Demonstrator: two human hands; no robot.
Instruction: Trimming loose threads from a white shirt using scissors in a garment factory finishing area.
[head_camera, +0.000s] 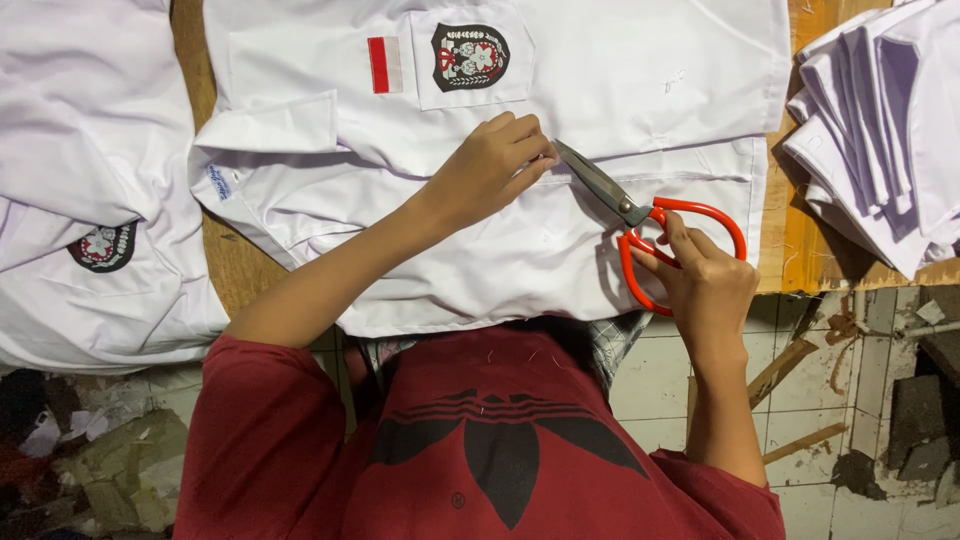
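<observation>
Trimming step, I judge: left hand (490, 165) pinches a spot on the white shirt (500, 250) spread over the tabletop (800, 240); right hand (705, 285) grips red-handled scissors (640, 215), blades nearly shut beside those fingertips. Next calls for a careful snip.

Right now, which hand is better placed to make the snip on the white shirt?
The right hand: its fingers are through the red-handled scissors, whose blades point at the spot the left hand pinches on the white shirt. The left only holds fabric.

Scissor blade tips (562, 152) hidden under left hand (490, 165); folded white stack (880, 120) cut by right edge; collar label (218, 181) illegibly small.
</observation>
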